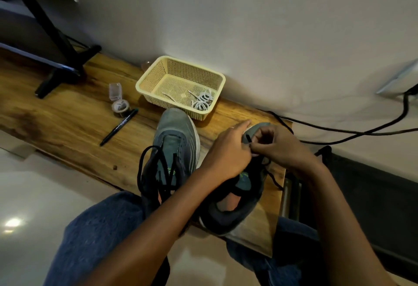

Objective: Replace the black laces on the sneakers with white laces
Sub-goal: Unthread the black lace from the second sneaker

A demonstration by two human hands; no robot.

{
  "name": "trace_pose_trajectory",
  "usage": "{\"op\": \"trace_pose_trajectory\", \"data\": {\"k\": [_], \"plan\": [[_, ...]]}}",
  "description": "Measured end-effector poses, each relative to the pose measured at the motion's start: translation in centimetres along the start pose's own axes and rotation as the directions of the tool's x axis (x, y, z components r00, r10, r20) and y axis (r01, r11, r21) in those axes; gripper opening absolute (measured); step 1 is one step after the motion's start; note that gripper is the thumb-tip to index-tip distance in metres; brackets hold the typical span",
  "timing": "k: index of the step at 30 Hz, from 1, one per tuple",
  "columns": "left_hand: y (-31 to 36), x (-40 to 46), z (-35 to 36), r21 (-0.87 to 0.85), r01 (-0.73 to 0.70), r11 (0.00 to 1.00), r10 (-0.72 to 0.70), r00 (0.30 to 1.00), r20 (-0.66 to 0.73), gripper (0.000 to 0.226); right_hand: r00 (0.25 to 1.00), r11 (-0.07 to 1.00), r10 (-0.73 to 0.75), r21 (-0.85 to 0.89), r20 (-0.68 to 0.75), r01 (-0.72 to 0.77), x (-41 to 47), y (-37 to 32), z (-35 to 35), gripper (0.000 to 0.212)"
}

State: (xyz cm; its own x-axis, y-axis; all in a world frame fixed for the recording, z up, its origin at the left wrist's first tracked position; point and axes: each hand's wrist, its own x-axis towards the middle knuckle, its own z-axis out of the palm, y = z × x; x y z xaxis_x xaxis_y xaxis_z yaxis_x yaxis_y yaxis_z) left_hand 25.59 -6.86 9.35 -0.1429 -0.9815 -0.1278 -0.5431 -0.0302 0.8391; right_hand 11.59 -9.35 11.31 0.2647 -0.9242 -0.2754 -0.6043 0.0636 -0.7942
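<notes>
Both sneakers stand on the wooden table [67,113]; the left sneaker [172,147] carries its black laces [149,172] loosened but threaded; the right sneaker [237,197] lies under both hands. The left hand [226,154] rests across its upper, forefinger extended toward the toe; whether its other fingers clasp anything cannot be told. The right hand [278,147] has its fingers curled, pinching the black lace [248,139] near its tip; a loose length trails off the shoe's right side.

Judgement: unlacing of the right sneaker is under way, lower eyelets in hand. Recommended: steady the upper with the left hand; draw the lace out one eyelet at a time, straight through, without snagging the tip; keep the freed length off the table edge. The white laces [202,101] wait coiled in the cream basket [162,68] beyond the toes, untouched.
</notes>
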Motion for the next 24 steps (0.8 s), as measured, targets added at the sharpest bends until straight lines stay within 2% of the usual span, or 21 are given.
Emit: {"op": "trace_pose_trajectory", "data": {"k": [2, 4, 7, 10, 14, 18, 20, 22, 24], "plan": [[0.2, -0.1, -0.9, 0.072, -0.176, 0.982, 0.178, 0.984, -0.01, 0.065, 0.997, 0.998, -0.065, -0.019, -0.036, 0.065, -0.2, -0.7, 0.1, 0.012], [-0.2, 0.1, -1.2, 0.15, -0.266, 0.952, 0.27, 0.963, -0.008, 0.07, 0.992, 0.994, -0.111, -0.007, -0.062, 0.111, -0.2, -1.2, 0.3, 0.007], [-0.3, 0.2, -1.5, 0.29, -0.317, 0.903, 0.335, 0.942, -0.014, 0.072, 0.981, 0.985, -0.172, -0.036, -0.092, 0.169, -0.1, -1.6, 0.4, 0.002], [-0.1, 0.3, -1.9, 0.381, -0.338, 0.861, 0.379, 0.925, -0.036, 0.056, 0.962, 0.971, -0.214, -0.145, -0.171, 0.19, -0.1, -1.8, 0.5, 0.007], [0.0, 0.3, -3.0, 0.332, -0.297, 0.895, 0.316, 0.949, -0.003, 0.03, 0.936, 0.969, -0.23, -0.156, -0.266, 0.194, -0.2, -2.3, 0.6, 0.01], [-0.1, 0.1, -4.0, 0.294, -0.266, 0.918, 0.274, 0.962, 0.015, 0.01, 0.964, 0.982, -0.188, -0.015, -0.187, 0.189, -0.2, -2.8, 0.8, 0.012], [-0.5, 0.2, -4.7, 0.286, -0.222, 0.932, 0.237, 0.971, -0.018, 0.021, 0.988, 0.989, -0.118, 0.073, -0.1, 0.125, -0.2, -2.8, 0.9, 0.017], [-1.2, 0.4, -5.5, 0.207, -0.162, 0.965, 0.178, 0.982, -0.061, 0.026, 0.996, 0.988, -0.077, 0.13, -0.045, 0.082, -0.3, -2.8, 1.0, 0.017], [-1.3, 0.3, -5.8, 0.054, -0.092, 0.994, 0.095, 0.994, -0.053, 0.027, 0.992, 0.982, -0.095, 0.156, -0.089, 0.108, -0.2, -2.9, 1.0, 0.014]]}}
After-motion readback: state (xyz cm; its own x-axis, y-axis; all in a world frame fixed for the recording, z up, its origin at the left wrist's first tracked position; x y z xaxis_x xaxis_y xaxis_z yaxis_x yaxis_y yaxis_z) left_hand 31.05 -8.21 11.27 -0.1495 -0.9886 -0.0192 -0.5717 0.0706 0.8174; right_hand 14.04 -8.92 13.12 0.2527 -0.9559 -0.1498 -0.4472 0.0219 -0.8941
